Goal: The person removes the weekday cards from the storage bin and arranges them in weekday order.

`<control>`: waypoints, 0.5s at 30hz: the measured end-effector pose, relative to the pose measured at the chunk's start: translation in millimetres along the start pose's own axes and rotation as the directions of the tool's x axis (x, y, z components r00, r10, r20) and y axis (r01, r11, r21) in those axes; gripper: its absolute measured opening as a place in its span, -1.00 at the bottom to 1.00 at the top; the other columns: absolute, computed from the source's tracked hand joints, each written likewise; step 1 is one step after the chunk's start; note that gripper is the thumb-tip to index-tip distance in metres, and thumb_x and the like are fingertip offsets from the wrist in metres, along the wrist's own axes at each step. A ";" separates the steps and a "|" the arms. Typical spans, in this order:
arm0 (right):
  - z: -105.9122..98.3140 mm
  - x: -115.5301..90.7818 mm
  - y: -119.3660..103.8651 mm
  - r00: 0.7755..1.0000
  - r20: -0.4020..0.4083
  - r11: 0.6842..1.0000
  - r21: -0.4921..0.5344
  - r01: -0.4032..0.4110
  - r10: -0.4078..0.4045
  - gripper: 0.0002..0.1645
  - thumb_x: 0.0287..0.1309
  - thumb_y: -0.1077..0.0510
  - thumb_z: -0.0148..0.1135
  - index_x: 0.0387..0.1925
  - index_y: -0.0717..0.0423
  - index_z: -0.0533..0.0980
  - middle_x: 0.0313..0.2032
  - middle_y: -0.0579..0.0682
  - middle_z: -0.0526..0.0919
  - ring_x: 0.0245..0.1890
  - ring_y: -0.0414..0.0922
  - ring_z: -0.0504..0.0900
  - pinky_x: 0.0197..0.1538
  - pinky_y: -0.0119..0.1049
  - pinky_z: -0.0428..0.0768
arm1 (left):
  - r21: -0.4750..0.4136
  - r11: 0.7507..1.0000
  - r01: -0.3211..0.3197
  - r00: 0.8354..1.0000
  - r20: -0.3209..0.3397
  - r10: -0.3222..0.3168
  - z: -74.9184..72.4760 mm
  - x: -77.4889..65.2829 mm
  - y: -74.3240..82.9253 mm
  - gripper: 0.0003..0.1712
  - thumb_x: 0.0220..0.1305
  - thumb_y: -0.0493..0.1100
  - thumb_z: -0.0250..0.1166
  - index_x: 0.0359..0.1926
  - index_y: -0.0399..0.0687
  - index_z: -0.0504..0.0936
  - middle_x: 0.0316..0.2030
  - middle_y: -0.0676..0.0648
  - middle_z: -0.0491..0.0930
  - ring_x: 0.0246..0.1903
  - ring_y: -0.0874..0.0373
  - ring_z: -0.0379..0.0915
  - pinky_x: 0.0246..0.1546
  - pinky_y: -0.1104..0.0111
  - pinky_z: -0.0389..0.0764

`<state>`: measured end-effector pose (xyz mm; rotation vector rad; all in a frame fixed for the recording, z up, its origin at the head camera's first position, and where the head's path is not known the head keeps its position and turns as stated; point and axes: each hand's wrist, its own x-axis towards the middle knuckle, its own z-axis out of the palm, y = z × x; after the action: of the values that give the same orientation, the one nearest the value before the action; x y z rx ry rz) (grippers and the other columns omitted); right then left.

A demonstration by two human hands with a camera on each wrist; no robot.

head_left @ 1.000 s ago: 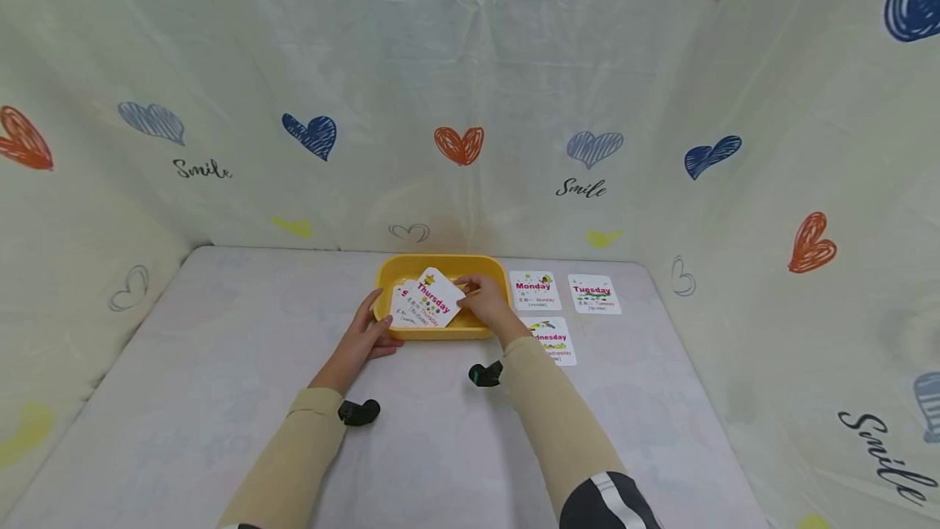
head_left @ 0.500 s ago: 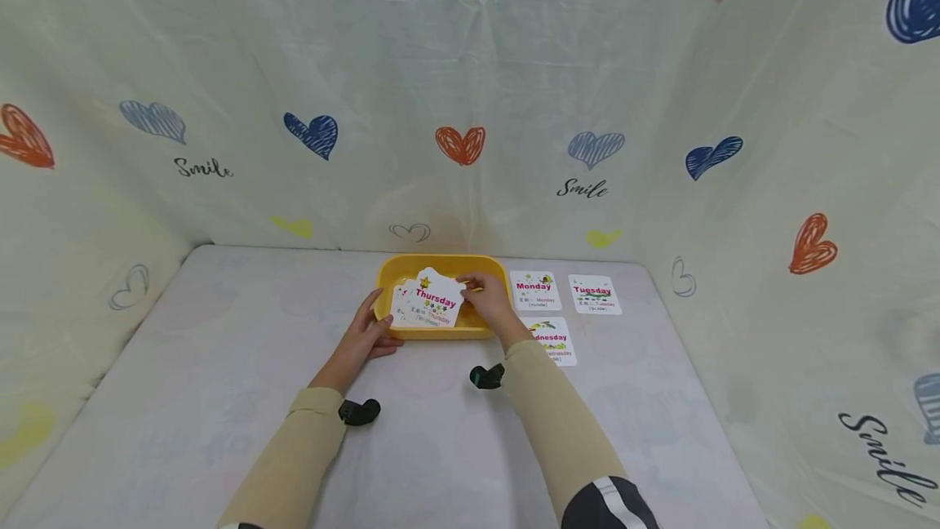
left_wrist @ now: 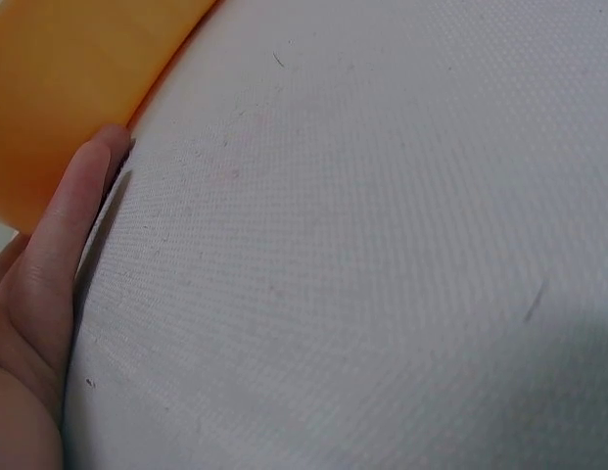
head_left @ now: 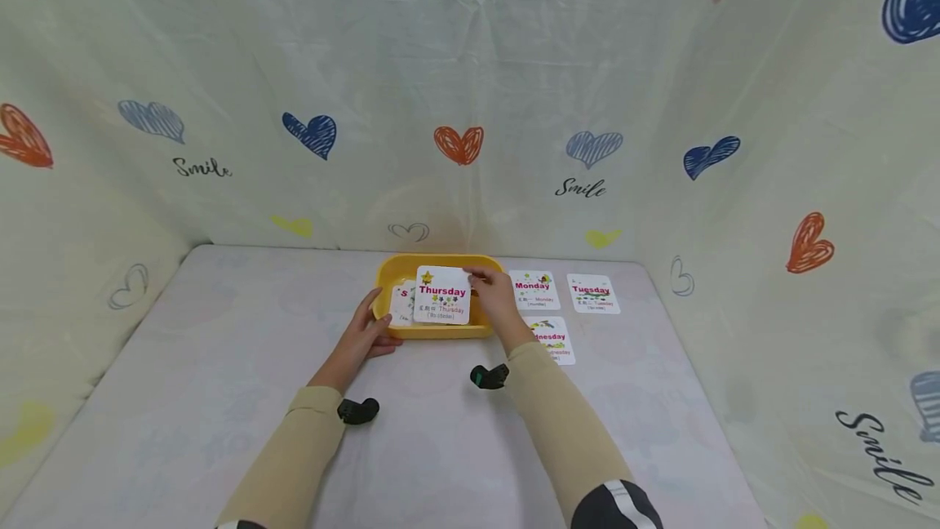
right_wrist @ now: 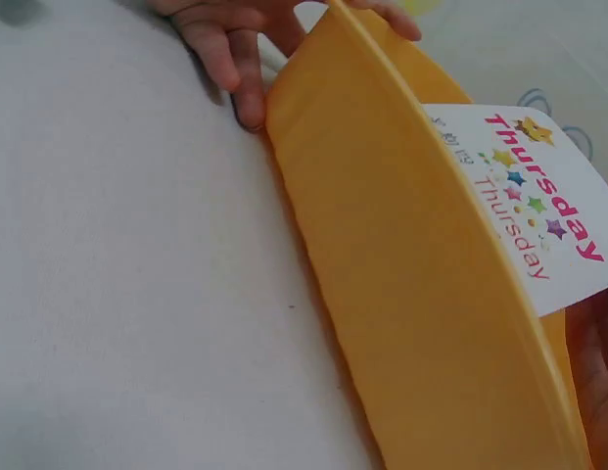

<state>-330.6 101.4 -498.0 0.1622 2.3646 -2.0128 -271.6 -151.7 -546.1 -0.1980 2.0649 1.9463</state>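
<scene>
My right hand (head_left: 496, 297) pinches the right edge of a white "Thursday" card (head_left: 442, 305), printed with a star and pink letters. The card is level with the yellow tray (head_left: 441, 334) and overlaps its inside in the head view; in the right wrist view the card (right_wrist: 534, 196) rises past the tray's rim. Around the tray's left front corner my left hand (head_left: 358, 340) grips, thumb on the rim side and other fingers along the outside. Inside the tray lies another card (head_left: 401, 304) starting with "S", partly covered by the Thursday card.
Right of the tray, a "Monday" card (head_left: 534, 291) and a "Tuesday" card (head_left: 593, 294) lie side by side on the white table (head_left: 419, 447). Below Monday is a "Wednesday" card (head_left: 554, 343), partly hidden by my right wrist. A heart-printed curtain (head_left: 382, 64) surrounds the table's back and sides.
The Thursday card has turned from tilted to straight and shifted slightly right, with my right hand moving along. My left hand and the tray have stayed in place.
</scene>
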 end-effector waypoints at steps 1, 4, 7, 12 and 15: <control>-1.1 0.2 -1.6 1.000 -0.010 1.000 0.030 0.003 -0.003 -0.74 0.35 0.27 0.13 -0.01 0.14 0.64 -0.04 0.06 0.59 -0.08 -0.03 0.58 0.00 -0.20 0.63 | -0.001 1.000 0.003 1.000 -0.001 -0.003 0.2 0.0 0.2 -0.23 0.45 0.06 0.10 0.50 0.60 -0.11 0.45 -0.13 0.03 -0.20 -0.03 0.65 -0.18 0.26 0.68; -5.8 -1.7 -8.1 0.999 -0.032 0.994 0.106 0.013 -0.009 -0.74 0.34 0.28 0.14 0.00 0.16 0.63 -0.05 0.08 0.59 -0.11 -0.03 0.59 0.01 -0.11 0.63 | 0.001 1.000 0.005 1.000 0.002 -0.005 0.5 -0.3 0.7 -0.24 0.46 0.06 0.09 0.50 0.59 -0.11 0.45 -0.14 0.03 -0.20 -0.04 0.65 -0.17 0.26 0.68; -12.0 -4.8 -13.0 0.999 -0.040 0.987 0.160 0.025 -0.019 -0.72 0.35 0.28 0.12 0.03 0.16 0.62 -0.06 0.10 0.59 -0.14 -0.02 0.60 0.04 -0.02 0.61 | 0.004 1.000 0.007 1.000 -0.002 -0.007 0.9 -0.5 1.3 -0.24 0.46 0.07 0.09 0.49 0.60 -0.10 0.46 -0.13 0.01 -0.19 -0.04 0.65 -0.16 0.26 0.67; -24.3 -11.2 -16.2 0.999 -0.053 0.979 0.203 0.023 -0.013 -0.71 0.37 0.25 0.09 0.05 0.12 0.61 -0.04 0.08 0.57 -0.13 0.00 0.58 0.06 -0.05 0.59 | -0.001 1.000 0.009 1.000 -0.004 -0.010 1.1 -0.5 1.1 -0.24 0.46 0.07 0.08 0.50 0.60 -0.11 0.46 -0.14 0.03 -0.18 -0.04 0.65 -0.15 0.25 0.67; -32.0 -14.5 -15.1 0.998 -0.058 0.975 0.223 0.009 0.004 -0.70 0.38 0.24 0.09 0.06 0.12 0.60 -0.03 0.09 0.56 -0.13 0.01 0.57 0.08 -0.07 0.59 | -0.010 1.000 0.015 1.000 -0.004 -0.015 1.4 -0.1 0.1 -0.24 0.46 0.05 0.08 0.50 0.59 -0.11 0.44 -0.14 0.06 -0.19 -0.03 0.65 -0.15 0.26 0.67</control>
<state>-316.4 129.7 -476.6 0.2271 2.1639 -2.3017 -271.4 -150.3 -546.0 -0.2195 2.0508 1.9497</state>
